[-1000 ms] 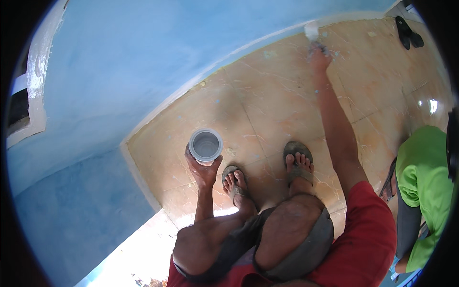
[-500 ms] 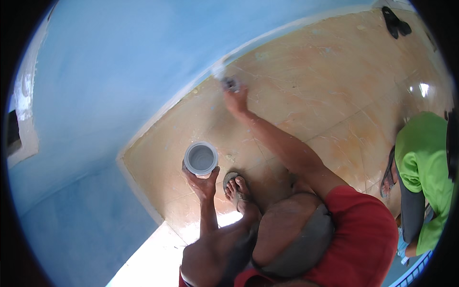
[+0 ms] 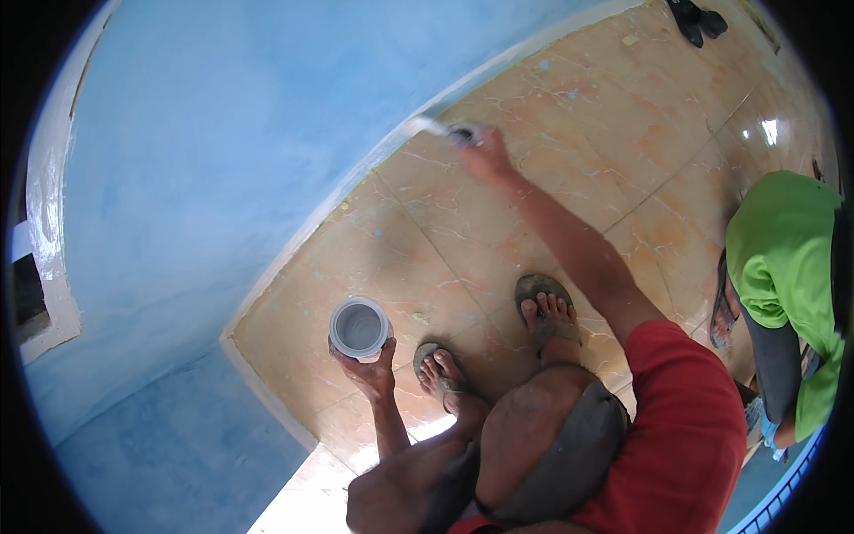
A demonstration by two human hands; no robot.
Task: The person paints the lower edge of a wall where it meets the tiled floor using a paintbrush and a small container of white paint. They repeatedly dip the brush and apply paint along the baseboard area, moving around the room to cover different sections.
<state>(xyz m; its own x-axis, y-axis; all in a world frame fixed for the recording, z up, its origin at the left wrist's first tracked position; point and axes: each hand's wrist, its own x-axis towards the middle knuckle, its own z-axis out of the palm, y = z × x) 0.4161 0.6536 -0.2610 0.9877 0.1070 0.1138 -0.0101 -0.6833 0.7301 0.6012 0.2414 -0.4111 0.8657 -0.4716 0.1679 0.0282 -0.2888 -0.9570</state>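
Note:
My left hand [image 3: 369, 372] holds a small round paint can [image 3: 358, 327] with grey paint inside, raised over the tiled floor. My right hand [image 3: 487, 158] is stretched out and grips a paintbrush [image 3: 442, 131]. The brush bristles touch the pale strip [image 3: 374, 165] at the foot of the blue wall [image 3: 240, 142]. I am squatting, with both feet in sandals [image 3: 544, 307] on the tan marbled tiles.
A person in a green shirt [image 3: 783, 267] crouches at the right. A pair of dark sandals [image 3: 696, 20] lies at the far top. A window frame [image 3: 40, 258] sits in the wall at the left. A second blue wall [image 3: 169, 445] meets the corner below.
My right hand has swept the brush along the base of the wall from the far right toward the corner, then back a little. The can has stayed level in my left hand.

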